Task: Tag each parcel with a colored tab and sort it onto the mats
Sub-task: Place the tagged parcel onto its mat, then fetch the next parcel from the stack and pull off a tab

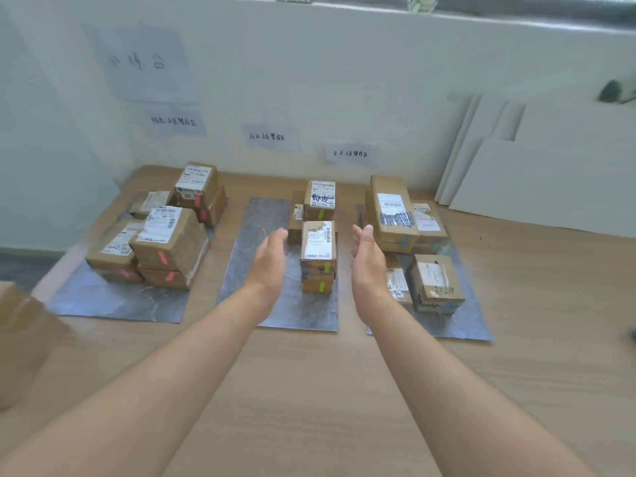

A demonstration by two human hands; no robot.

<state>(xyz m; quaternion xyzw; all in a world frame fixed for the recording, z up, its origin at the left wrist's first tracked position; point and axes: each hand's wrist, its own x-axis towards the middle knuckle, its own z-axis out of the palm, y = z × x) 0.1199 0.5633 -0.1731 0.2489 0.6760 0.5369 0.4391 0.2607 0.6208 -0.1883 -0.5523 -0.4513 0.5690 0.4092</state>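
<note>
Head view puts us over a wooden floor with three grey mats against the wall. Our left hand and right hand hang open, palms facing each other, either side of the front parcel stack on the middle mat; each grip is empty and touches nothing we can see. That stack carries green tabs down its near face, and a second green-tabbed stack stands behind it at twelve o'clock. At ten o'clock the left mat holds parcels with pink tabs; at two o'clock the right mat holds parcels with blue tabs.

We judge the main risk to be the front stack itself: it is tall and narrow, three boxes high as far as we can tell, so a sideways knock from either hand as we pull away could topple it. If it fell toward three o'clock it could land among the blue-tabbed parcels and muddle the sort. A blurred cardboard box at eight o'clock may be more parcels waiting; another box on this stack would make it less steady.
</note>
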